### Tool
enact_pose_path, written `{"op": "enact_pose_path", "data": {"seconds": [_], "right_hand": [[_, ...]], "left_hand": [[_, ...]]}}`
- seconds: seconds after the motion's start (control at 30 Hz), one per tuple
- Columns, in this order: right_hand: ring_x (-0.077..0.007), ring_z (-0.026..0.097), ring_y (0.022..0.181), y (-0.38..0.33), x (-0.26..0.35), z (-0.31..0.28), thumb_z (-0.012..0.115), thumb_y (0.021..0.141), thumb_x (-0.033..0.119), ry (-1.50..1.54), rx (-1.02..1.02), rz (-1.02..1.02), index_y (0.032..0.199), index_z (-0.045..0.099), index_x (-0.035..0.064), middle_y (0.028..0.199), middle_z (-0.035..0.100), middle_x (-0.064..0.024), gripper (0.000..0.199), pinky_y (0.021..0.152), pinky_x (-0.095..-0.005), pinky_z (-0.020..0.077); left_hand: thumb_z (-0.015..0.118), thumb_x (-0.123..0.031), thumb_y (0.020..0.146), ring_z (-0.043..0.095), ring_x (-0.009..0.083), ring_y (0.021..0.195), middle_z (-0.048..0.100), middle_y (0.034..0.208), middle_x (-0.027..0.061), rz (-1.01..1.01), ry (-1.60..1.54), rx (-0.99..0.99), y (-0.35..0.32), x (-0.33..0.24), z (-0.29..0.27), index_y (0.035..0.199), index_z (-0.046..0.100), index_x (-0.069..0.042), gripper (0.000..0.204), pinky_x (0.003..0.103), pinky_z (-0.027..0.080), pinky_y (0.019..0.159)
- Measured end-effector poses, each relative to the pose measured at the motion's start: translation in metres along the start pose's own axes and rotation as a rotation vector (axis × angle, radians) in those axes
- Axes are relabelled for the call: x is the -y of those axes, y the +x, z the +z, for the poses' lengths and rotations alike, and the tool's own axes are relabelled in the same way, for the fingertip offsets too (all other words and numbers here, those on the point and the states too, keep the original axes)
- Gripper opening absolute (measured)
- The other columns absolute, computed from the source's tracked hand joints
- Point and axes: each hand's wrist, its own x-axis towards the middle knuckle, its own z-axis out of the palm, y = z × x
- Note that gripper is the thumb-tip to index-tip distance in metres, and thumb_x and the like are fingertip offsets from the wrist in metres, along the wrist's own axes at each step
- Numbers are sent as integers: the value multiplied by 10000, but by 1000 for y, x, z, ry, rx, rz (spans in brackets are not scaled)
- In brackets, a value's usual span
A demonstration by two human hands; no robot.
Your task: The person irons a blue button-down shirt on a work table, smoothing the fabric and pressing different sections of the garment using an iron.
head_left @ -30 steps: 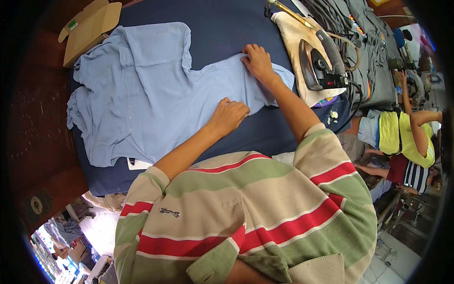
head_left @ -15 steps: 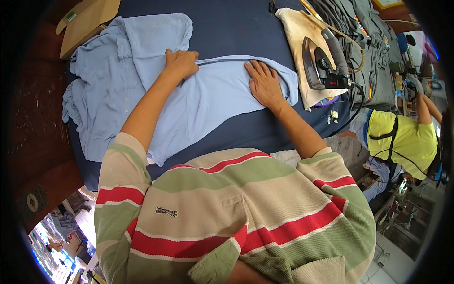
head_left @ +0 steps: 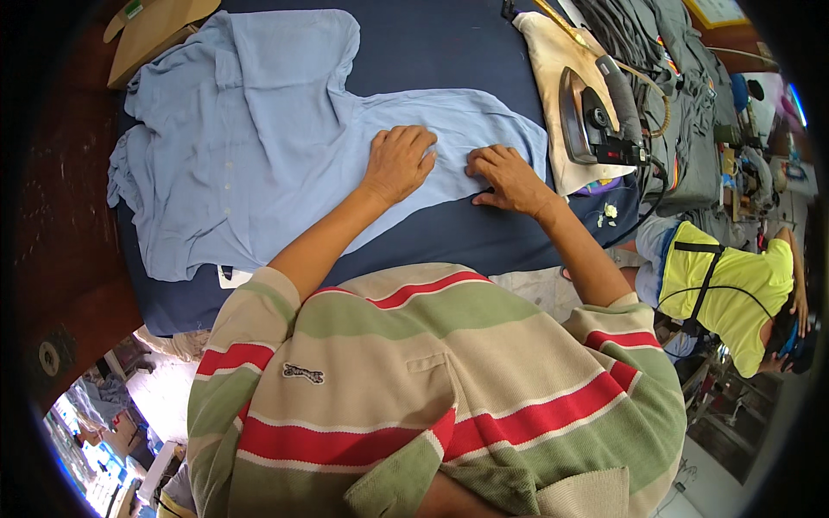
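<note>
A light blue button-front shirt [head_left: 285,147] lies spread over the dark navy table cover, one sleeve reaching right. On that sleeve rests my left hand [head_left: 400,162], its fingers bent and its thumb apart, with no cloth visibly gripped. Closer to the cuff end, my right hand [head_left: 509,180] touches the sleeve near its front edge. Its fingers curl downward and the thumb stands off from them; it holds nothing that I can see. Both fingertips are partly hidden against the fabric.
A clothes iron [head_left: 596,121] with a cord rests on a folded cream cloth [head_left: 553,73] at right. Beyond it lie grey garments [head_left: 691,129]. A small white flower [head_left: 610,211] is near the table's right edge. A cardboard box [head_left: 155,39] stands back left. A person in yellow [head_left: 725,281] is at right.
My left hand has let go of the sleeve's far edge and moved right and nearer. My right hand has come nearer, its fingers now curled. The sleeve's far edge lies flatter.
</note>
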Motion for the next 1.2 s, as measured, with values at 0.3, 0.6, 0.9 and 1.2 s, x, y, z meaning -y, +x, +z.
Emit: {"op": "enact_pose_path", "data": {"seconds": [0.3, 0.6, 0.9, 1.2], "right_hand": [[-289, 529, 935, 27, -32, 2, 502, 893, 242, 212, 20, 106, 904, 591, 26, 927, 594, -121, 234, 808, -406, 413], [-301, 555, 843, 20, 9, 6, 702, 717, 307, -34, -181, 228, 888, 512, 68, 785, 587, -88, 350, 791, -424, 396], [-259, 551, 898, 7, -14, 5, 642, 774, 133, -25, -236, -12, 907, 558, 84, 916, 604, -64, 164, 832, -380, 384], [-286, 567, 786, 0, -15, 5, 614, 814, 179, 138, -78, 133, 877, 577, 66, 766, 600, -91, 134, 816, -378, 382]], "left_hand": [[613, -234, 767, 555, 216, 932, 596, 966, 48, 59, 11, 130, -14, -28, -2, 980, 570, -92, 259, 394, 359, 834], [594, -177, 791, 623, 297, 747, 654, 780, 111, -256, -252, 177, -7, -18, -1, 929, 579, -70, 176, 388, 453, 723], [548, -241, 858, 605, 338, 719, 633, 755, 145, -243, -223, 292, -3, -18, -11, 894, 599, -37, 213, 414, 453, 657], [653, -183, 731, 572, 242, 811, 598, 862, 52, -22, -76, 244, -12, -25, -17, 843, 577, -67, 178, 367, 394, 770]]}}
